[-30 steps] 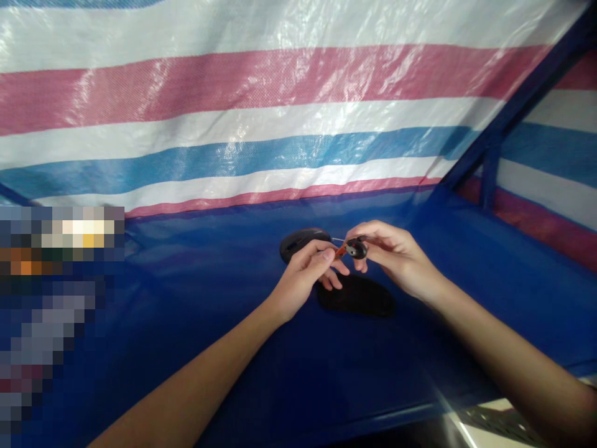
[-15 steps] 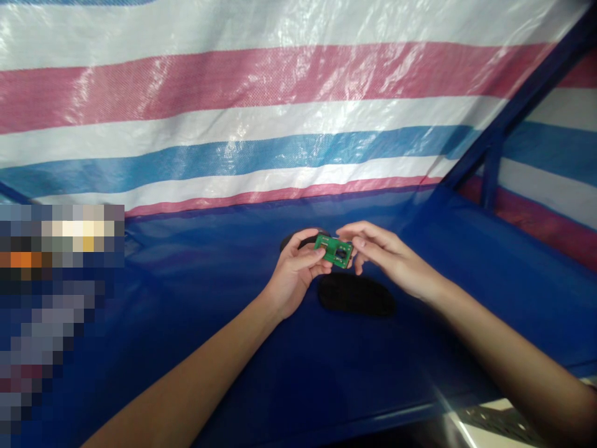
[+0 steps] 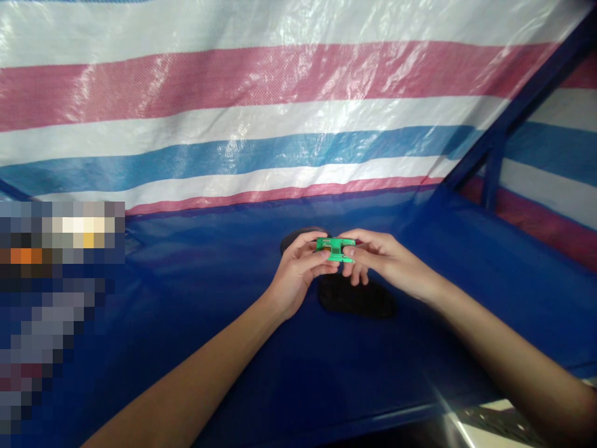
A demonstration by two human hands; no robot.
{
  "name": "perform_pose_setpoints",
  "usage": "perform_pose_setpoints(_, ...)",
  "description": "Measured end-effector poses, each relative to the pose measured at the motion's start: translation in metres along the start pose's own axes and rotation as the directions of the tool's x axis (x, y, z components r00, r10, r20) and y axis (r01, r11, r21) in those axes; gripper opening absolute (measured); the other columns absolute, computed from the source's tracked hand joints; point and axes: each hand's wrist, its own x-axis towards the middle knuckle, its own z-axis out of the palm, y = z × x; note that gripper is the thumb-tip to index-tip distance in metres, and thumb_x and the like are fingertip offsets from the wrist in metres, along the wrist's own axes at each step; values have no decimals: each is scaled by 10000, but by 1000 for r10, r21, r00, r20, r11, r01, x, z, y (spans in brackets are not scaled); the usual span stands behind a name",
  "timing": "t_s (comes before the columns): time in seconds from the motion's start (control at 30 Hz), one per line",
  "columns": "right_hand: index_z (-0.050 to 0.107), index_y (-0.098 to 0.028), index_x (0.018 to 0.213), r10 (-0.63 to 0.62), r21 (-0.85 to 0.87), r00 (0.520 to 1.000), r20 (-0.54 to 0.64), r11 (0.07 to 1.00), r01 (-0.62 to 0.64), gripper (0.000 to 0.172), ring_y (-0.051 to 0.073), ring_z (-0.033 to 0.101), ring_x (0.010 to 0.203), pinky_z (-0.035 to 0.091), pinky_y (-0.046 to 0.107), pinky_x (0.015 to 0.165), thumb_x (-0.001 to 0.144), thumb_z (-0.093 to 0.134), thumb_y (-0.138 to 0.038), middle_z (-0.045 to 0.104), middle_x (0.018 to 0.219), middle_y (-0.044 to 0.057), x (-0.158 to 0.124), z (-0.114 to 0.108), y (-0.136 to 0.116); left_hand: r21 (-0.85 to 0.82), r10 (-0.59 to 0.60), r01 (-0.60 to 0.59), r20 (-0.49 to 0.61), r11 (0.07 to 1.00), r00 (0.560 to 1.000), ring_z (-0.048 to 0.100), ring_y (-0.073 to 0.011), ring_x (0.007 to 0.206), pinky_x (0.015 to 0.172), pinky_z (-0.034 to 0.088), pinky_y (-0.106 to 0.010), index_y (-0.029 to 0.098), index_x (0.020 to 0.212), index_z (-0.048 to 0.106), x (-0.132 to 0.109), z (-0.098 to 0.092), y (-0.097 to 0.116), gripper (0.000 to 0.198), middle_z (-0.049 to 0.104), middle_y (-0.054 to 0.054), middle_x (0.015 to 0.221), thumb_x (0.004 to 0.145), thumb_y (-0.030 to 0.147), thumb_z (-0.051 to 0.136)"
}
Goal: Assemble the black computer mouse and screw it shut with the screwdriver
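Observation:
A small green circuit board [image 3: 334,248] is held between both hands above the blue table [image 3: 224,348]. My left hand [image 3: 301,270] pinches its left end with thumb and fingers. My right hand [image 3: 373,261] grips its right end, fingers curled under it. Below the hands a flat black oval shell [image 3: 357,298] lies on the table. A second dark rounded shell [image 3: 293,238] sits just behind my left hand, mostly hidden by it.
A striped pink, white and blue tarpaulin [image 3: 261,106] hangs behind the table. A blue metal frame post [image 3: 492,168] rises at the right. A blurred-out patch [image 3: 60,311] covers the left side. A pale perforated surface [image 3: 504,420] shows at the bottom right.
A second ago the hands held a small dark round part with orange wire. Then the green board appeared in my left hand, and now both hands grip it, turned more edge-on.

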Motion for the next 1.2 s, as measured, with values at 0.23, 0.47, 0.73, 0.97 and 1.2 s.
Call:
perform_pose_setpoints(0.23,565,-149,1085,-37,-15,998,-47,999,37,357,108,596,496,450,210,457,851,573,-418,658,644,10,-1,0,0,-6,-30,30,4,1000,1000,639,-123,631,631,510,-251,146,984,557,0,1,-1,280,655,-22,775,761,286,652)
perform_pose_setpoints(0.47,575,-149,1062,-73,-76,996,-59,995,69,339,106,578,495,451,215,460,852,568,-414,648,648,13,-2,1,-3,-15,-88,89,22,996,996,603,-118,580,581,493,-247,115,923,567,3,2,-2,343,641,-45,746,827,444,552)
perform_pose_setpoints(0.73,583,-218,1168,-359,-594,933,-40,759,267,292,158,672,780,522,267,703,917,469,-314,687,1069,58,-4,3,4,1,-69,69,-22,998,997,573,-98,584,550,461,-213,131,888,582,3,2,-4,342,623,-18,726,803,462,583)
perform_pose_setpoints(0.97,544,-231,1232,-448,-715,894,-32,635,292,322,189,673,932,506,289,827,933,436,-282,673,1152,51,-6,3,7,60,-116,117,-11,991,993,575,-98,557,543,459,-216,109,875,602,3,2,-3,434,641,-42,726,802,533,547)
perform_pose_setpoints(1.2,532,-227,1226,-421,-741,905,-67,628,237,330,178,687,798,522,275,723,927,442,-334,717,1002,49,-5,3,6,82,-188,186,13,979,982,566,-100,510,524,447,-219,106,751,602,3,1,-3,505,618,-34,619,775,605,528)
